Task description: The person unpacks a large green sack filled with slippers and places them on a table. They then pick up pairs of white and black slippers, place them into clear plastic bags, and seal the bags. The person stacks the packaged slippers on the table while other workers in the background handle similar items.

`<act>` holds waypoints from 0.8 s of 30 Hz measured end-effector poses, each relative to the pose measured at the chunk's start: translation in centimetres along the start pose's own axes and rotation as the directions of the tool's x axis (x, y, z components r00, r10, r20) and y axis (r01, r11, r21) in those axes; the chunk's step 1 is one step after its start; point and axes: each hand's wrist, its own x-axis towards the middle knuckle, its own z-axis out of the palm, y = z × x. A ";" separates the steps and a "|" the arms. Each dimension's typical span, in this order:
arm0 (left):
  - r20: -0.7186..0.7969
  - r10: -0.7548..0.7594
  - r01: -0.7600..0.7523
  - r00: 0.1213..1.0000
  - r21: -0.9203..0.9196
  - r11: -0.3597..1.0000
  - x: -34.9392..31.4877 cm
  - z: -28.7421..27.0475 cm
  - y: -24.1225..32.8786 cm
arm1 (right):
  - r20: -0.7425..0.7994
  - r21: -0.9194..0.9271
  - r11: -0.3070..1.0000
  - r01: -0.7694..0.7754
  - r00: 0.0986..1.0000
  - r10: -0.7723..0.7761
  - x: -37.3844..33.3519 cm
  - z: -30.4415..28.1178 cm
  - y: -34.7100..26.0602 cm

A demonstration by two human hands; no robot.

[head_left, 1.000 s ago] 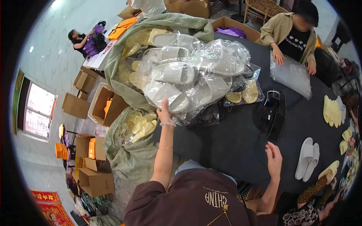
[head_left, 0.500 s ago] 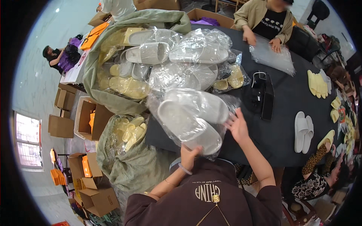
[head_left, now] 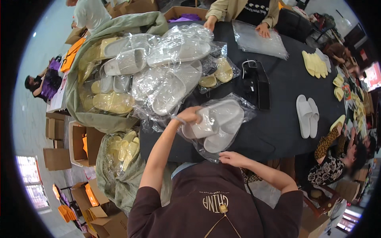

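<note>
A pair of pale grey slippers (head_left: 224, 119) in a clear plastic bag lies at the near edge of the black table. My left hand (head_left: 190, 115) is closed on the bag's left side, gripping the slipper end there through the plastic. At the bag's near corner, the fingers of my right hand (head_left: 234, 159) pinch the plastic edge. Just beyond my left hand is a heap of bagged grey slippers (head_left: 178, 45). A smaller bagged yellow pair (head_left: 216, 73) sits to the right of that heap.
Left of the table stands a green woven sack (head_left: 75, 95) of bagged slippers, with a smaller sack (head_left: 115, 178) nearer me. A black stand (head_left: 262, 89) and loose grey slippers (head_left: 307, 115) are on the right. Across the table, a person's hand (head_left: 262, 29) rests on clear bags (head_left: 254, 39).
The bagged pair has turned and come down onto the table. My left hand went from its near edge to its left side; my right hand went from its right side to the near corner.
</note>
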 end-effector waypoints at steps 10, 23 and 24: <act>-0.294 -0.023 0.098 0.956 0.241 0.965 2.4 -0.8 -8.2 | -0.586 -0.575 0.813 -0.090 0.739 -0.333 -2.8 -4.4 -0.8; 0.232 0.027 -0.147 0.972 0.519 0.842 4.7 -1.2 -5.0 | -0.808 -0.468 0.805 -0.366 0.546 -0.222 -5.4 -6.4 6.3; 0.093 0.068 -0.097 0.993 0.365 0.926 4.3 -0.6 -4.3 | -0.808 -0.483 0.782 -0.395 0.545 -0.224 -5.0 -5.9 6.4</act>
